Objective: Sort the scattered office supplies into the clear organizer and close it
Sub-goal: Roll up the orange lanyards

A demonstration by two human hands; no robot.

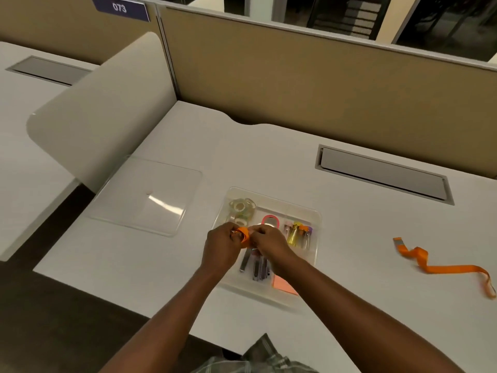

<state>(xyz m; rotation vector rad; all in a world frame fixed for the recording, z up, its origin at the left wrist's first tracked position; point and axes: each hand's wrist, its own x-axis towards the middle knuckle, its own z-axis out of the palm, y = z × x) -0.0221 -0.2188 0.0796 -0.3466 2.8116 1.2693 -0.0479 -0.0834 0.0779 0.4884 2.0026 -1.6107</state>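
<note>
Loose on the tabletop: one orange ribbon strap [441,267], unrolled and kinked, lying near the right edge, well apart from everything else. One clear lid [142,195], flat on the tabletop toward its left edge, beside the curved side partition [102,117]. One recessed cable flap [383,175] near the back edge, below the tan divider panel [309,84].

Clear organizer [316,216]: open, lid off, sitting near the middle of the tabletop between the lid and the strap. Contents, by compartment:
- back left: clear tape rolls [241,207], several, piled.
- back middle: one pink tape ring [270,220].
- right: coloured clips or small tubes [297,235], yellow among them; exact kind too blurred to tell.
- front middle: grey pens or markers [258,267], lying lengthwise, partly hidden under your forearm.
- front: one orange sticky-note pad [283,286].

Your left hand [222,247] and right hand [269,244] meet above the organizer's left half, fingers of both curled and pinching a small orange ribbon roll [244,234] between them. Your hands block most of the organizer's centre.
</note>
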